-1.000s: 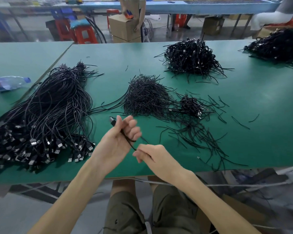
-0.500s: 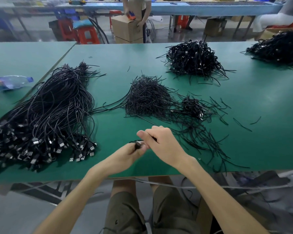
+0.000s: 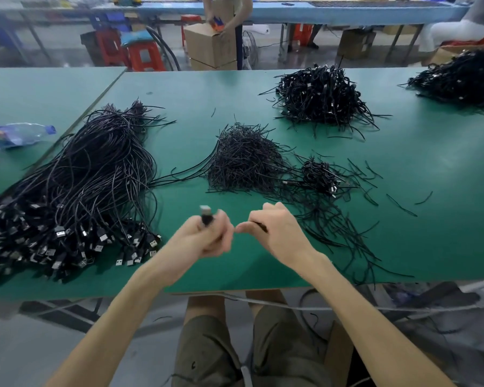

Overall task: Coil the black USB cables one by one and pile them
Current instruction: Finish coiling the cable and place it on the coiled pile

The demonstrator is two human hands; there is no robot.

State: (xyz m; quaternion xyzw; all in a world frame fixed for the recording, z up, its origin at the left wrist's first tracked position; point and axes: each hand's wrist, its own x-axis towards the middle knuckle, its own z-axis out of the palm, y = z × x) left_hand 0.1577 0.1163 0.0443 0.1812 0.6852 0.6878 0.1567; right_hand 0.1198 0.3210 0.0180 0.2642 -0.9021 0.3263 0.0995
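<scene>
My left hand (image 3: 207, 237) grips a black USB cable (image 3: 206, 216) near its plug, whose metal end sticks up above the fist. My right hand (image 3: 274, 233) is curled beside it and pinches a black strand, cable or tie I cannot tell. Both hands hover over the green table (image 3: 430, 219) near its front edge. A big bundle of uncoiled cables (image 3: 76, 191) lies at the left, plugs toward me. A small pile of coiled cables (image 3: 320, 175) sits right of centre, and a large coiled pile (image 3: 322, 97) lies farther back.
A heap of thin black ties (image 3: 243, 160) sits mid-table, with loose ties (image 3: 344, 238) spread to my right. A plastic bottle (image 3: 17, 134) lies at far left. Another cable pile (image 3: 461, 76) is at the far right. A person handles a cardboard box (image 3: 211, 46) beyond the table.
My hands came together, then drew slightly apart. The left hand changed from an open palm with the cable across it to a fist with the plug pointing up.
</scene>
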